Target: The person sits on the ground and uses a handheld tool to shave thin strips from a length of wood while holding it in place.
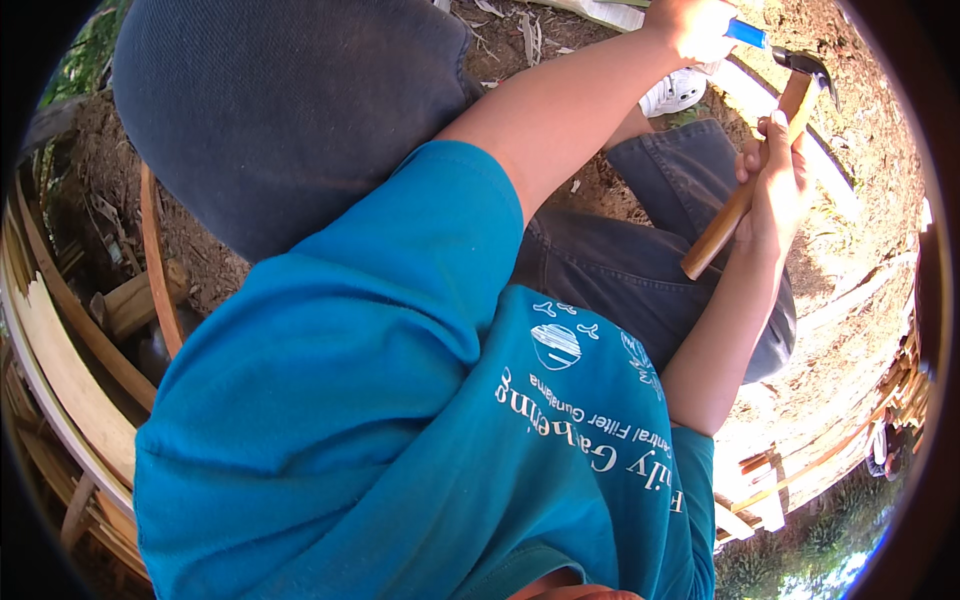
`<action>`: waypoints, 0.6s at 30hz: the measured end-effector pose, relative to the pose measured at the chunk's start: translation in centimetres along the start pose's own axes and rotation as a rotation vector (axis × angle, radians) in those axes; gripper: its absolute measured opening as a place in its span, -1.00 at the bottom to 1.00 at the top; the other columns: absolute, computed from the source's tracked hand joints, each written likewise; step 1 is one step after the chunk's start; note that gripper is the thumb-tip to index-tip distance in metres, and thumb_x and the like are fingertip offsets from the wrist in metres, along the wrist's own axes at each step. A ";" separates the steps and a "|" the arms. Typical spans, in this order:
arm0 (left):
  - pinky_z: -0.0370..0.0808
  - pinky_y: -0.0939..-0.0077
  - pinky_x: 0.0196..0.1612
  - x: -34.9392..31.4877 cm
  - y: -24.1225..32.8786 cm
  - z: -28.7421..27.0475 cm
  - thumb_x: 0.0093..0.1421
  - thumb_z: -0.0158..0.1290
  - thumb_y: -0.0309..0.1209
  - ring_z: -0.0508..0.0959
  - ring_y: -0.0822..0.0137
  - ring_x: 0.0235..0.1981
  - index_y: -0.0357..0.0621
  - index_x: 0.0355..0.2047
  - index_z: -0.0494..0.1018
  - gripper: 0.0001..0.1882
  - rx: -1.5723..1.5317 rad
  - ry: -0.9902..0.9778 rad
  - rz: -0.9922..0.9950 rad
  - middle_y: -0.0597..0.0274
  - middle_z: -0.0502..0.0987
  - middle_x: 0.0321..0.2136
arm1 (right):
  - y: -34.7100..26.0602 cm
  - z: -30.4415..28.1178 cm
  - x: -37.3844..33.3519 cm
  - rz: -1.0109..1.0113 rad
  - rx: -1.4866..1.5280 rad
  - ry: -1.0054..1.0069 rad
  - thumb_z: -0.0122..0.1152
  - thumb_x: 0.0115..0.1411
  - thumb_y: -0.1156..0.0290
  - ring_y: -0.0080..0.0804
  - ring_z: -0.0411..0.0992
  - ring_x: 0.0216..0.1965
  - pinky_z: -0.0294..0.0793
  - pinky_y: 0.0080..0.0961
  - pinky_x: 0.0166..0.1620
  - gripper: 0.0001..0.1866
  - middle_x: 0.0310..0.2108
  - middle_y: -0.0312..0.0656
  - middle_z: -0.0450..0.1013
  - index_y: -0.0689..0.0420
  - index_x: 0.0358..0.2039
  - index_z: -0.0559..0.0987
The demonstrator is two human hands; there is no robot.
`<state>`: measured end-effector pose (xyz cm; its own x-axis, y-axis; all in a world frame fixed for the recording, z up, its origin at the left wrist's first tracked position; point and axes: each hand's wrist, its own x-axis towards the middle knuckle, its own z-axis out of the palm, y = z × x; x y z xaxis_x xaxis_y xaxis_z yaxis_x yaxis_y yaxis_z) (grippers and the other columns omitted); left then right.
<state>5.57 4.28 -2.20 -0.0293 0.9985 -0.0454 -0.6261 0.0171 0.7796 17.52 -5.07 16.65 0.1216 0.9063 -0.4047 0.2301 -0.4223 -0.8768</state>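
My left hand (pixel 690 28) is closed at the top edge around a blue-handled tool (pixel 746 33). Only the handle end shows; its working end is out of sight. My right hand (pixel 780 190) grips a claw hammer (pixel 722 232) by its wooden handle, thumb lying along the wood. The dark metal hammer head (pixel 806 66) is right by the end of the blue handle; whether they touch I cannot tell. A pale strip of wood (pixel 605 12) lies at the top edge, close to my left hand.
My bent legs in dark trousers (pixel 290 110) fill the upper left and middle. A white shoe (pixel 675 92) rests beyond them. Wood strips (pixel 65 370) are stacked at the left, more wood pieces (pixel 760 490) at the lower right. Shavings (pixel 530 38) litter the bare soil.
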 end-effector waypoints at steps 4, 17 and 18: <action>0.44 0.44 -0.50 -1.3 1.8 1.9 0.32 -0.03 -0.43 0.54 0.39 -0.55 -0.14 -0.10 0.66 -0.72 0.527 0.012 0.180 0.22 0.61 -0.52 | 0.1 -0.9 -0.4 -0.005 0.029 0.036 0.14 0.38 0.39 -0.67 0.22 -0.56 0.23 -0.64 -0.48 -0.88 -0.57 -0.39 0.28 0.17 -0.22 0.49; 0.44 0.37 -0.50 0.8 -1.4 -0.8 0.29 0.02 -0.36 0.52 0.36 -0.61 0.03 -0.06 0.67 -0.71 0.126 -0.014 -0.028 0.18 0.62 -0.55 | 0.7 -0.5 0.6 0.022 0.237 -0.073 0.06 0.47 0.29 -0.60 0.21 -0.53 0.23 -0.58 -0.49 -0.81 -0.36 -0.27 0.36 0.13 -0.23 0.42; 0.44 0.36 -0.51 -0.4 0.4 1.2 0.28 0.02 -0.36 0.52 0.35 -0.62 0.03 -0.08 0.67 -0.71 0.362 -0.008 0.063 0.18 0.62 -0.56 | 0.4 -1.0 0.1 0.006 0.235 -0.004 0.06 0.47 0.29 -0.60 0.21 -0.54 0.23 -0.58 -0.49 -0.81 -0.37 -0.27 0.36 0.13 -0.23 0.42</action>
<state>6.23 3.91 -1.15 -0.0520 0.9986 0.0135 -0.3069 -0.0288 0.9513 18.56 -5.19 16.46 0.1181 0.9042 -0.4104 -0.0021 -0.4131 -0.9107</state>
